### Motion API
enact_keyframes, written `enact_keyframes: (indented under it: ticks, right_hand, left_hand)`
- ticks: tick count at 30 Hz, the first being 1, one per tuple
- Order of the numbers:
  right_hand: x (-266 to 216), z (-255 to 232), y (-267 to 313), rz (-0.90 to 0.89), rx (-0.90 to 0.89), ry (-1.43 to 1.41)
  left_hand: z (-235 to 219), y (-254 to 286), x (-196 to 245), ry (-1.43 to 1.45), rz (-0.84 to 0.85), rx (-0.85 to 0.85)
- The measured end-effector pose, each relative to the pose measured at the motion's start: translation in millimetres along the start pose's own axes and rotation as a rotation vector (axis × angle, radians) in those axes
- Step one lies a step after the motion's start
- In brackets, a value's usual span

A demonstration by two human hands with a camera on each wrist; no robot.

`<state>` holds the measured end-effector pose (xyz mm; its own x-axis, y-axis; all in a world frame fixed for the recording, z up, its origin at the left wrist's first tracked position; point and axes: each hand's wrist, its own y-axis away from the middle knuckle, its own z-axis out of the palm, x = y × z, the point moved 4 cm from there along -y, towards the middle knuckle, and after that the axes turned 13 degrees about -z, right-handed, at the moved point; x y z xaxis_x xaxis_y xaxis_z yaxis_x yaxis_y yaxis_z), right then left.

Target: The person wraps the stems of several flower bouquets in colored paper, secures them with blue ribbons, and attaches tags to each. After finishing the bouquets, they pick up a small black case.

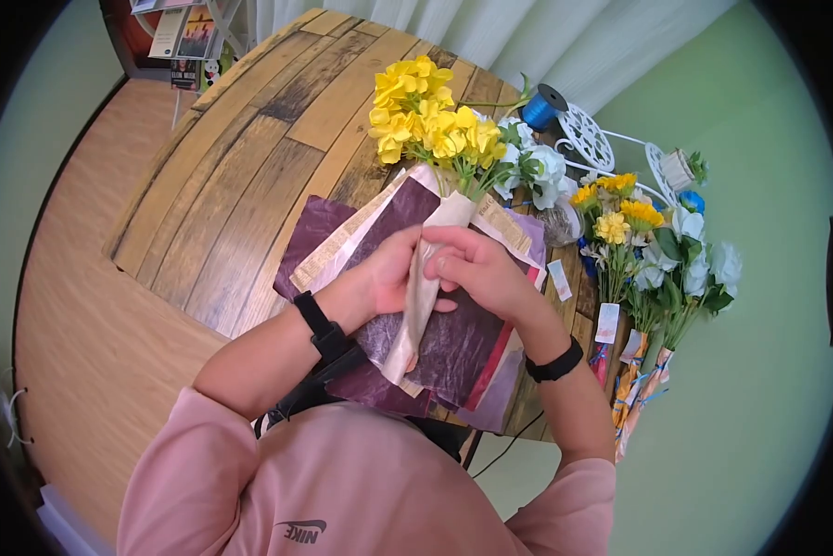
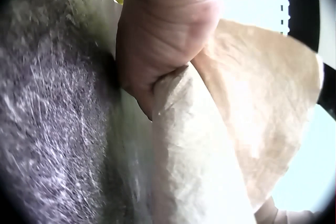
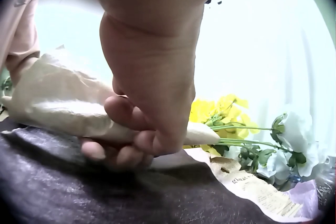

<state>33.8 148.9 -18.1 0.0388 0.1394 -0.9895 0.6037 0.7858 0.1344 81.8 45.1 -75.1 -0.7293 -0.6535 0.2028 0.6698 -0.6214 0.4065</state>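
A bunch of yellow artificial flowers (image 1: 430,111) lies with its green stems inside a rolled cone of cream wrapping paper (image 1: 416,310). My left hand (image 1: 393,273) holds the cone from the left, its fingertips showing beyond the paper. From the other side my right hand (image 1: 479,269) pinches the paper with curled fingers and thumb. In the left wrist view a loose flap of the paper (image 2: 268,98) stands out beside the rolled tube (image 2: 184,150). The right wrist view shows the cone (image 3: 63,98) just over dark purple sheets (image 3: 79,182).
Purple sheets (image 1: 476,357) and printed paper (image 1: 333,246) lie stacked on the wooden table (image 1: 222,185). At the right are white flowers (image 1: 541,171), finished bouquets (image 1: 643,246), a blue ribbon spool (image 1: 543,107) and a white metal stand (image 1: 585,136). Shelves (image 1: 194,42) stand far left.
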Motion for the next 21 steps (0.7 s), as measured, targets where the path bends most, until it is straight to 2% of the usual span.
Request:
enact_keyframes:
  ticks: [2, 4, 5, 6, 7, 8, 9, 10, 12, 13, 15, 16, 18, 21]
  right_hand:
    - [2, 2, 3, 0.067, -0.025, 0.083]
    - [9, 0, 2, 0.024, -0.003, 0.17]
    - [8, 0, 2, -0.056, -0.026, 0.293]
    - [6, 2, 2, -0.138, -0.049, 0.416]
    - [6, 4, 3, -0.137, -0.051, 0.417]
    - [1, 8, 4, -0.28, -0.079, 0.515]
    - [-5, 11, 5, -0.423, -0.107, 0.612]
    - [-7, 11, 5, -0.424, -0.108, 0.613]
    - [2, -1, 4, -0.085, 0.14, 0.265]
    - [3, -5, 2, -0.082, 0.14, 0.266]
    - [4, -28, -4, -0.042, 0.489, 0.213]
    - [2, -33, -9, -0.042, 0.489, 0.213]
    - [9, -31, -17, 0.199, 0.304, -0.199]
    - [32, -35, -33, 0.172, 0.298, -0.234]
  left_hand:
    - [4, 2, 3, 0.048, 0.052, -0.022]
    - [0, -4, 4, 0.133, 0.081, -0.099]
    - [-4, -8, 3, 0.134, 0.081, -0.1]
    - [-10, -12, 4, 0.098, 0.122, -0.043]
    - [-14, -14, 5, 0.061, 0.163, 0.016]
    - [-17, -14, 5, 0.062, 0.165, 0.016]
    - [-23, -13, 7, -0.021, 0.201, 0.117]
    - [-24, -9, 10, -0.105, 0.236, 0.218]
    - [-20, -5, 12, -0.113, 0.216, 0.233]
    - [-19, -3, 12, -0.119, 0.195, 0.249]
    - [-18, -4, 11, -0.051, 0.146, 0.193]
    - [-17, -6, 10, 0.014, 0.097, 0.138]
    - [-18, -6, 11, -0.005, 0.078, 0.095]
    - [-19, -1, 9, -0.004, 0.036, 0.084]
